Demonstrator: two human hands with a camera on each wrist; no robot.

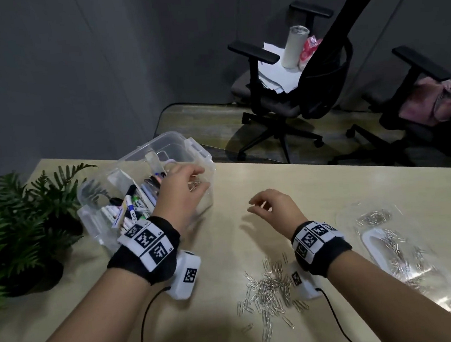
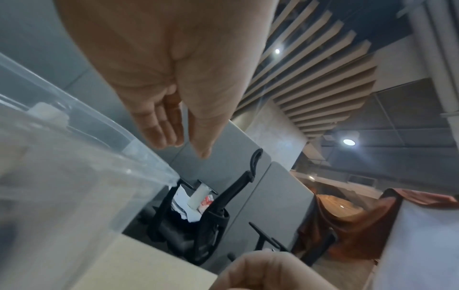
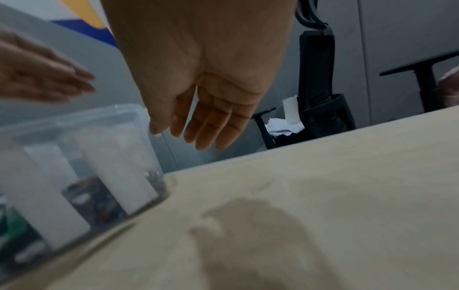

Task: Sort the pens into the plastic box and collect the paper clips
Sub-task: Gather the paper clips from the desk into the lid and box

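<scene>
Coloured pens (image 1: 130, 205) already fill the clear plastic box (image 1: 201, 156) under the left hand (image 1: 182, 190), fingers loose over falling clips; silver paper clips (image 1: 271, 288) remain behind the right hand (image 1: 273, 207), relaxed, holding nothing.

The left hand (image 1: 181, 193) hung palm down with fingers (image 2: 159, 125) nearly straight and relaxed, while the right hand (image 1: 274, 207), level with it and well apart, also hung palm down with fingers (image 3: 213, 121) loosely extended, both wrists banded.
</scene>
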